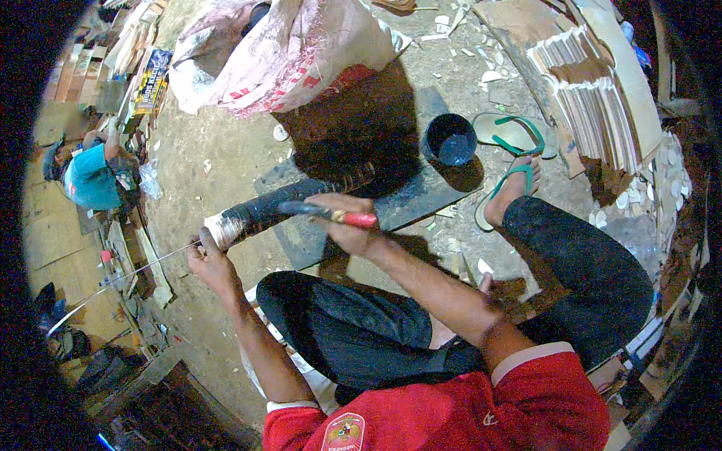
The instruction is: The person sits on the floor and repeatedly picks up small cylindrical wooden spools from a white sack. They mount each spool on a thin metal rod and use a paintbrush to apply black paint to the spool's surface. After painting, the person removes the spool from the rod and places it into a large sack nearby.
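Observation:
A long dark cylinder (259,212) with a pale wrapped left end lies slantwise on a dark flat board (421,197) before me. My left hand (213,264) is closed at that pale end, its fingers around a thin light rod or strip (124,276) that runs off to the lower left. Above the cylinder's middle, my right hand (347,222) grips a tool (359,219) with a red handle end and a dark front part; its kind is hard to make out. A black bucket (450,140) stands beyond the board, to the right.
A large white sack (293,56) stands at the far side. Stacked thin boards (594,113) sit far right, near a green-strapped sandal (519,134). My sandalled foot (514,188) is below it. A person in a teal shirt (94,179) sits at left. Scraps litter the floor.

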Motion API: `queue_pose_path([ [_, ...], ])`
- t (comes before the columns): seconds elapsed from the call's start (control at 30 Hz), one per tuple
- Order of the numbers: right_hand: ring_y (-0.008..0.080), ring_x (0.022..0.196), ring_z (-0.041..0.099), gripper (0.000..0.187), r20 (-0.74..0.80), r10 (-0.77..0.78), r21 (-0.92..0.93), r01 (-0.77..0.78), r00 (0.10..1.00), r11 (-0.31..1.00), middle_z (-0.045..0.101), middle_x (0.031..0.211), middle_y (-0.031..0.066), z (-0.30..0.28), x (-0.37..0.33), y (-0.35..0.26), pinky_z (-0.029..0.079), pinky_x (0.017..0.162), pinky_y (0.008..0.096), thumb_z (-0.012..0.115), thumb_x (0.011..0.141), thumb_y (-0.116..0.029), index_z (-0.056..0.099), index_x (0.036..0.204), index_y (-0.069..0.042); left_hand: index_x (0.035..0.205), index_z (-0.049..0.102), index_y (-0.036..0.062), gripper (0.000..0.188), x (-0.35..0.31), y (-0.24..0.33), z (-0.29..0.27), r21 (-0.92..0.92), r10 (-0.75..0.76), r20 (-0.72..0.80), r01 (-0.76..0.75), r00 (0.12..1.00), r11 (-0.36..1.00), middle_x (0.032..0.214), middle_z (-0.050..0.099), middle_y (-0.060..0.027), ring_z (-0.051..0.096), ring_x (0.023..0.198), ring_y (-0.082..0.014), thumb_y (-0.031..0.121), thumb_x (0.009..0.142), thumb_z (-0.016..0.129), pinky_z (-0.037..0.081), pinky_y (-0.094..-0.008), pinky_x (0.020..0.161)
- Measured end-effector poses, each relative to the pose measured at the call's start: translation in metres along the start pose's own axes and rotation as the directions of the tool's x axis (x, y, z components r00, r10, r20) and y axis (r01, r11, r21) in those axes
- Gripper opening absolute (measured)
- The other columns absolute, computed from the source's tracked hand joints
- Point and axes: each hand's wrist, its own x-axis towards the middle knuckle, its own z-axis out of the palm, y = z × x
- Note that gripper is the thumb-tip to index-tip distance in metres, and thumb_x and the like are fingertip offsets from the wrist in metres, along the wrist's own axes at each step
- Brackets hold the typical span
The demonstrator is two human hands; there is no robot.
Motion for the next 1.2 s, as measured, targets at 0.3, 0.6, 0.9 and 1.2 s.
queue_pose_path([
  [0.3,0.0212,0.077,0.067,0.019,-0.091,0.224,-0.142,-0.235,0.97,0.961,0.07,0.081,0.0091,-0.039,-0.011,0.071,0.052,0.069,0.0379,0.071,0.085,-0.028,0.073,0.09,-0.01,0.098,0.058,-0.0036,0.029,-0.001,0.01,0.0,0.048,-0.062,0.06,0.059,0.996,0.997,0.092,0.061,-0.0096,0.06,0.081,-0.0157,0.025,0.099,0.059,0.052,-0.032,0.069],
  [0.6,0.0251,0.082,0.069,0.027,-0.142,0.304,-0.222,-0.33,0.942,0.917,0.072,0.085,0.0099,-0.073,-0.001,0.111,0.053,0.074,0.0392,0.074,0.084,-0.033,0.073,0.093,-0.008,0.098,0.059,-0.0049,0.03,-0.003,0.023,0.002,0.166,-0.001,0.003,0.0,1.0,0.986,0.092,0.061,-0.0111,0.06,0.081,-0.0169,0.025,0.099,0.059,0.052,-0.0333,0.07],
  [0.9,0.0286,0.085,0.069,0.033,-0.074,0.14,-0.231,-0.153,0.987,0.961,0.072,0.088,0.0117,-0.041,-0.041,0.171,0.053,0.078,0.0398,0.073,0.084,-0.038,0.072,0.094,-0.006,0.097,0.059,-0.0057,0.03,-0.002,0.006,-0.002,0.2,0.118,0.005,-0.117,0.993,0.973,0.087,0.065,-0.0117,0.062,0.074,-0.0172,0.025,0.098,0.06,0.053,-0.0328,0.066],
  [1.2,0.0235,0.095,0.067,0.024,0.02,0.134,0.018,-0.134,0.991,0.991,0.071,0.102,0.0097,-0.006,-0.02,0.046,0.053,0.083,0.0341,0.061,0.093,-0.023,0.07,0.106,-0.005,0.096,0.058,-0.0061,0.03,-0.006,0.011,0.004,0.038,0.057,-0.024,-0.056,0.998,0.998,0.083,0.065,-0.0124,0.063,0.072,-0.0173,0.023,0.099,0.06,0.056,-0.0328,0.063],
])
